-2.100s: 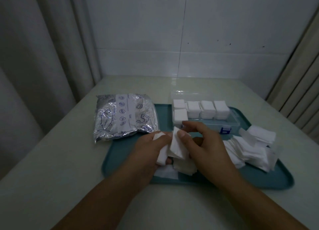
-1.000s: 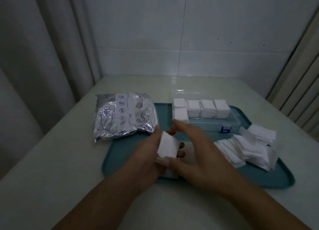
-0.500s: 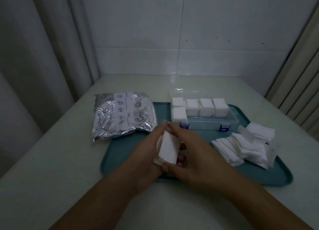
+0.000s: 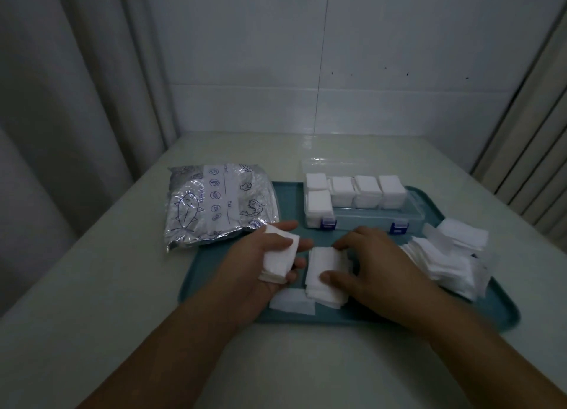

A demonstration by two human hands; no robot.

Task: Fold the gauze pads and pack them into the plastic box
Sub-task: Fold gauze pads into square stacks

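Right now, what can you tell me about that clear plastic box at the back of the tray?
The plastic box is clear and oblong, sitting on the far part of the teal tray, lid hinged open behind it. Two blue latches show on its front. White folded gauze stacks fill the back row and front-left compartment; the remaining front space looks empty. Neither hand touches it.

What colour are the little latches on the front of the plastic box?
Blue, on the clear plastic box's latches, seen best in the head view.

Looked like a clinic supply room: teal tray (image 4: pixel 227 273) on a pale table (image 4: pixel 122 285), gauze (image 4: pixel 445 255) heaped on the tray, tiled wall (image 4: pixel 306 71) behind it, curtain (image 4: pixel 76 101) to its left.
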